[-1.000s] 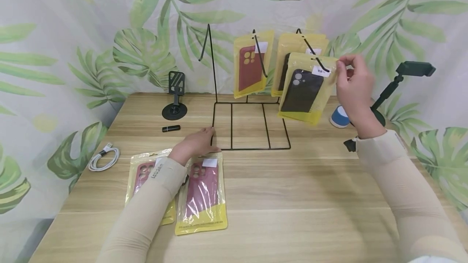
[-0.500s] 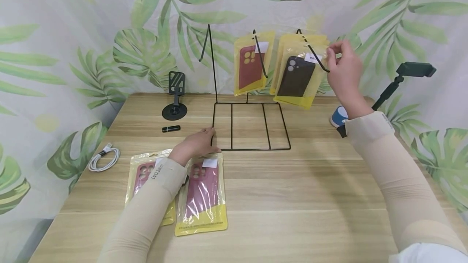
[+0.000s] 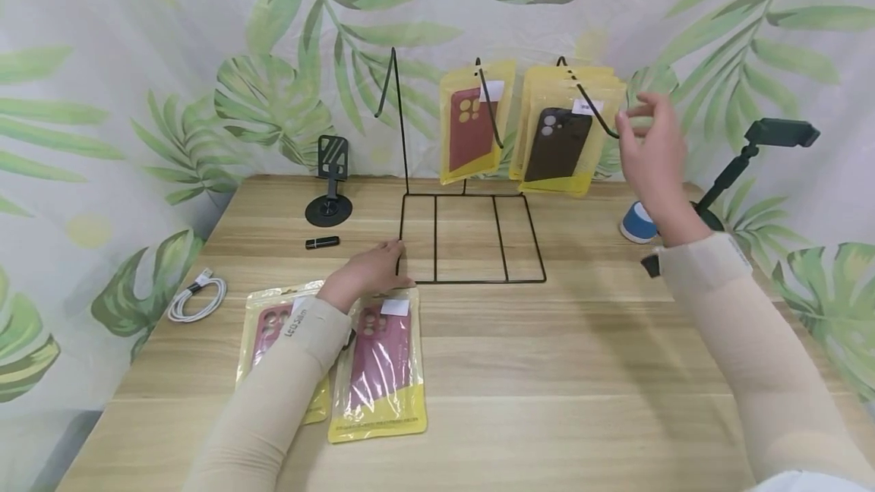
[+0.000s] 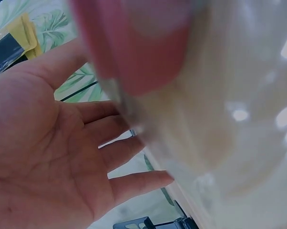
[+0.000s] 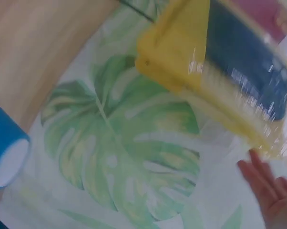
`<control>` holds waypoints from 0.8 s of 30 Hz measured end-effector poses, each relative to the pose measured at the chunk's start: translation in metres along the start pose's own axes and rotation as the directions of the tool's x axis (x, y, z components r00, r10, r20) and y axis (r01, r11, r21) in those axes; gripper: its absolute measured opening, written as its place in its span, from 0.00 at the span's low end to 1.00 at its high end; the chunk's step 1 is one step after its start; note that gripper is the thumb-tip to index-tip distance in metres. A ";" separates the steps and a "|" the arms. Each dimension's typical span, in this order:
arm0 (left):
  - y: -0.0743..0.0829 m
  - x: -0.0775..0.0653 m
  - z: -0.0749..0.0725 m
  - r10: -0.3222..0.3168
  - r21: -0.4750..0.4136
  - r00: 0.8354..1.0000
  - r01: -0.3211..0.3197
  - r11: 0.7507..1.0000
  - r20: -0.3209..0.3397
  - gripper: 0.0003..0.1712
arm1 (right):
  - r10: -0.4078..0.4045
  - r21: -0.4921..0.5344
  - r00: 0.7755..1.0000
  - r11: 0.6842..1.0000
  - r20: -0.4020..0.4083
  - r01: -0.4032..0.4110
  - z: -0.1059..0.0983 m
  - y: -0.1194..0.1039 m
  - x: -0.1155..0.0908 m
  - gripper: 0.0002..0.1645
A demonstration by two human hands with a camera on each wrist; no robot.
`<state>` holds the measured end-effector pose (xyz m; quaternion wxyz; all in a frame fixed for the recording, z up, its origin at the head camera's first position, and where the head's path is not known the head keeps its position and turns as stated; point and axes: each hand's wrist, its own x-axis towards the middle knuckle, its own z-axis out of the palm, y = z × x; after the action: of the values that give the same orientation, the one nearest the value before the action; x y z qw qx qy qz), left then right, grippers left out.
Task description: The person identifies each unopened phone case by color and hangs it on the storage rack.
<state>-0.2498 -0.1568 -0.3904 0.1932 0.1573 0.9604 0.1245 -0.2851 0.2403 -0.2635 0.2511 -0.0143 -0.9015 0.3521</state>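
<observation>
Packaged phone cases hang from the black wire rack (image 3: 472,281). On its right hook, a yellow-edged bag with a dark phone case (image 3: 557,144) hangs in front of others. My right hand (image 3: 652,158) is beside that bag's right edge, fingers loosely bent and holding nothing. In the right wrist view its fingers (image 5: 265,179) lie just below the bag's edge. A bag with a red case (image 3: 472,127) hangs on the middle hook. My left hand (image 3: 369,272) rests at the rack base's left front corner, fingers extended. Below it lie two bags with pinkish-red cases (image 3: 379,370), one partly under the forearm.
A black phone stand (image 3: 330,207) and a small black stick (image 3: 323,242) are at the back left, with a coiled white cable (image 3: 197,298) farther left. A blue-and-white cylinder (image 3: 639,222) and a black phone holder (image 3: 734,173) stand at the right.
The dark-case bag has slid back along the right hook to join the others. My right hand has let go of it and drawn slightly away. The left hand stays put.
</observation>
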 end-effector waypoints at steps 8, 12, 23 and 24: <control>0.005 -0.002 -0.001 0.000 -0.001 1.000 0.000 1.000 0.003 0.48 | 0.040 -0.278 0.892 0.956 0.450 0.098 0.015 0.029 -0.068 0.55; 0.003 -0.002 0.000 0.000 -0.010 1.000 0.000 1.000 0.004 0.48 | 0.042 -0.321 0.711 0.910 0.702 0.263 0.039 0.042 -0.087 0.56; 0.002 0.001 0.000 0.002 0.004 1.000 -0.002 1.000 0.014 0.48 | 0.008 -0.317 0.545 0.820 0.839 0.476 0.087 0.049 -0.110 0.44; 0.002 0.001 0.000 0.001 0.005 1.000 -0.001 1.000 0.013 0.48 | 0.015 -0.328 0.547 0.814 0.837 0.480 0.088 0.049 -0.111 0.43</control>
<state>-0.2503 -0.1542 -0.3901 0.1992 0.1592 0.9593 0.1213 -0.2361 0.1995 -0.3996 -0.1553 0.2056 -0.9660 0.0210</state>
